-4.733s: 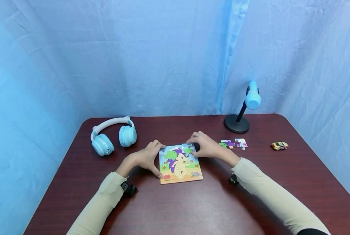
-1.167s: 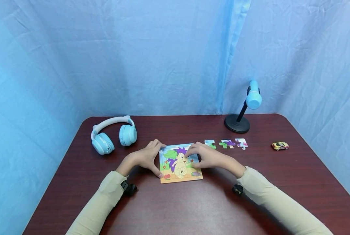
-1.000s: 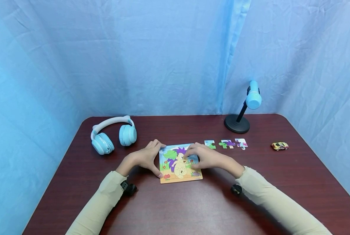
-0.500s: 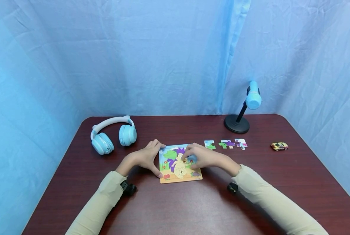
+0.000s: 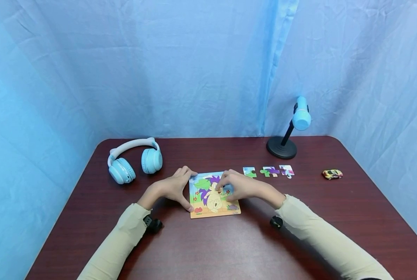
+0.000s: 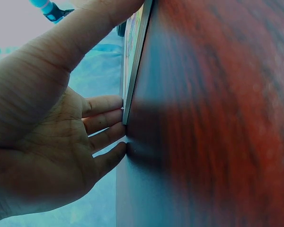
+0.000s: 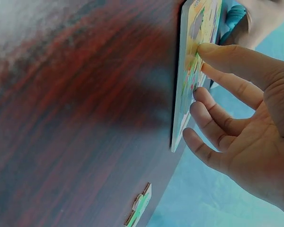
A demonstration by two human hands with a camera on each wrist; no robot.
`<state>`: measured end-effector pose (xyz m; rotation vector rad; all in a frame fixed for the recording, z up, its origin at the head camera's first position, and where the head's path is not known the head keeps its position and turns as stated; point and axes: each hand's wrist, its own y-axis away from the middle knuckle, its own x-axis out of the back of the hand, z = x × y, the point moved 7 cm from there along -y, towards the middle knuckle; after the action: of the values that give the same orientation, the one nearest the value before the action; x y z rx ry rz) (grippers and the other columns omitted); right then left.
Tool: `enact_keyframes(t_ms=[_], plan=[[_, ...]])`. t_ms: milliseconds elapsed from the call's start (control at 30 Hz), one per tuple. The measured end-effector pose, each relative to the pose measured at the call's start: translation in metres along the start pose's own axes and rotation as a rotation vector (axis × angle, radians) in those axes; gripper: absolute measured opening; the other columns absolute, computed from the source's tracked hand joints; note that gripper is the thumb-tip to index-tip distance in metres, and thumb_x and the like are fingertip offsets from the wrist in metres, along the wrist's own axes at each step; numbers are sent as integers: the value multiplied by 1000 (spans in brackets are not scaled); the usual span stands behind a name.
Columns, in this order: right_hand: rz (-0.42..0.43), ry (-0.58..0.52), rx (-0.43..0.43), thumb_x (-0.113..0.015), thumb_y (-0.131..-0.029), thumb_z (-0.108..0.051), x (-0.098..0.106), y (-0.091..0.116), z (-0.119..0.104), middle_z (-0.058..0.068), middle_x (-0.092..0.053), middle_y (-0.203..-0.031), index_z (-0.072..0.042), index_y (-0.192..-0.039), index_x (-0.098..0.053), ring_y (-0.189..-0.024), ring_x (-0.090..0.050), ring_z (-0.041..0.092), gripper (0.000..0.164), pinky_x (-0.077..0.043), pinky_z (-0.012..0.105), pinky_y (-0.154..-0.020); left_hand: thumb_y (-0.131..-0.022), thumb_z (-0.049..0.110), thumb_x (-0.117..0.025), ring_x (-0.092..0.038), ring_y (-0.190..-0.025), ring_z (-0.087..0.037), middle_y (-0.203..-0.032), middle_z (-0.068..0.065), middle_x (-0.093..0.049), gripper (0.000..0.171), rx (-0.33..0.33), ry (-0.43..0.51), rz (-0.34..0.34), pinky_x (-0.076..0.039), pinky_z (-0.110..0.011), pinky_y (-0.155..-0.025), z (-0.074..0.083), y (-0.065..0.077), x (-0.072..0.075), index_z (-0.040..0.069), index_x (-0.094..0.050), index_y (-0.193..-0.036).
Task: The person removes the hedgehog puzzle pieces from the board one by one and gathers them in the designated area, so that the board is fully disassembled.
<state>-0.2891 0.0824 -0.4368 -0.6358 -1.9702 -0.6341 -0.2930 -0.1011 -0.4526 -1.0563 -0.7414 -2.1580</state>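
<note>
A square jigsaw puzzle with a purple-haired hedgehog cartoon lies flat on the table. My left hand spans its left edge, thumb at the near corner and fingers at the far one. In the left wrist view, the nearly straight fingers touch the board's side. My right hand reaches over the puzzle's right half and covers its far right corner. Its thumb and index fingertip rest on the picture, slightly apart; I see no piece lifted between them. The other right fingers are loosely bent beside the board.
Three loose puzzle pieces lie in a row behind the right hand: a blue-green piece, a green-purple piece and a pink-white piece. Beyond stand a microphone and, at left, headphones. A toy car sits at right.
The right hand has left the puzzle's far right corner and moved onto its middle right. A third loose piece, the blue-green one, now lies in the row. The left hand has stayed put.
</note>
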Motion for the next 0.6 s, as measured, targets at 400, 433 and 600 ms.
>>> enact_keyframes(t_ms=[400,433,600], plan=[[17,30,-8,-84,-82,-17,2,1,-6,3,-60,-111,-18,-115,-77,-102,-52,19,33,-48,33,-83,-69,49,-93,-35,-130,-27,-137,-10,-38,112,10,11,0,-42,-47,-110,0,0,0,5,-33,-153],[20,38,-4,-85,-82,-18,3,1,-7,4,-60,-111,-18,-115,-77,-100,-52,19,33,-48,32,-81,-69,49,-93,-34,-130,-27,-138,-10,-38,112,12,13,0,-42,-47,-110,0,0,0,5,-33,-153],[26,86,-1,-86,-82,-20,5,1,-9,5,-61,-110,-20,-114,-77,-93,-54,18,34,-47,30,-76,-68,49,-93,-34,-130,-27,-139,-11,-38,113,16,22,0,-41,-47,-109,0,0,0,6,-33,-154]])
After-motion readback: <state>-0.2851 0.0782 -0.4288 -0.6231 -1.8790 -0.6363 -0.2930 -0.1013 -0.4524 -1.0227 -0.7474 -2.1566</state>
